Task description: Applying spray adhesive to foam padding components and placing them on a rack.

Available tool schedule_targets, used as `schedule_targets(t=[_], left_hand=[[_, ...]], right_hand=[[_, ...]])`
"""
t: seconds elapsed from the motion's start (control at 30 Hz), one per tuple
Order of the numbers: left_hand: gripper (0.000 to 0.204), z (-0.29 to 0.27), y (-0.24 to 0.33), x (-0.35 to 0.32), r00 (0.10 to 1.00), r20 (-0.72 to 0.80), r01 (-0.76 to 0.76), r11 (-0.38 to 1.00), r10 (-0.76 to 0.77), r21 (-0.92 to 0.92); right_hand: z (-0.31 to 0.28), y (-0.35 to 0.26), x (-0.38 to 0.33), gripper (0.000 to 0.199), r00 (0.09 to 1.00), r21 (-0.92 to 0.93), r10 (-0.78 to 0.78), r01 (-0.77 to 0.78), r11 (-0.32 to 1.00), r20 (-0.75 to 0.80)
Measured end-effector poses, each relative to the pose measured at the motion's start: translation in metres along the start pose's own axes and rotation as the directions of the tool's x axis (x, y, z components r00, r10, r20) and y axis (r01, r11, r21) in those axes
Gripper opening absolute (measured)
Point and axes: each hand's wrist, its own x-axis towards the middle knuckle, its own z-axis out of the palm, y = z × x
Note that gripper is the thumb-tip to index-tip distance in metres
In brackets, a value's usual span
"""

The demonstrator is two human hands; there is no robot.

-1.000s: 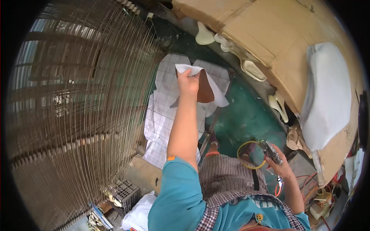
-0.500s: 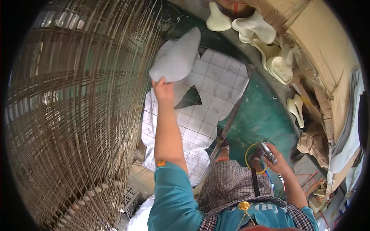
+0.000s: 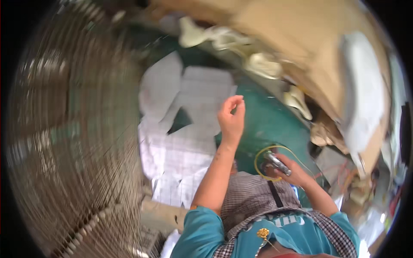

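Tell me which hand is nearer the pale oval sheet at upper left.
Left. The left hand is to the right of the pale oval sheet and slightly lower, apart from it; the right hand, around a metallic tool, is farther off, lower right.

Free room and obstacles about the 2 hands. Leftward passage is barred by a dense rack of thin rods (image 3: 92,129), blurred here. Above the white sheets (image 3: 204,96), which lie flat, a broad space is left between the rack and the left hand (image 3: 232,122). To the right of that hand, an open strip is offered over the green floor (image 3: 258,109); it is bounded on its far side by cream saddle-shaped pieces (image 3: 192,34) and cardboard (image 3: 297,41). Between the hands, the way is partly crossed by a yellow hose loop (image 3: 256,162) beside the metal hand tool (image 3: 278,163). Rightward reach is obstructed by crumpled brown paper (image 3: 322,133).
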Motion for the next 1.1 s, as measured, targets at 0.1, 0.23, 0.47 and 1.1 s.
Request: schedule_targets(t=[0.1,0.23,0.47,1.1], left_hand=[[0.019,0.107,0.067,-0.039,0.835,0.212,-0.549,0.796,0.508,0.256],[0.027,0.214,0.104,-0.084,0.748,0.374,-0.661,0.665,0.548,0.348],[0.029,0.304,0.076,-0.127,0.772,0.5,-0.634,0.52,0.392,0.573],[0.019,0.209,0.047,-0.149,0.996,0.019,-0.091,0.943,0.089,0.32]], right_hand=[[-0.033,0.003,-0.049,0.05,0.995,0.057,-0.046,0.051,0.997,-0.09],[-0.104,0.008,-0.146,0.051,0.943,-0.038,-0.02,0.008,0.999,-0.332],[-0.203,0.11,-0.269,0.042,0.342,0.109,0.142,-0.113,0.988,-0.929],[-0.402,0.199,-0.147,0.047,0.21,-0.18,-0.134,-0.218,0.959,-0.968]])
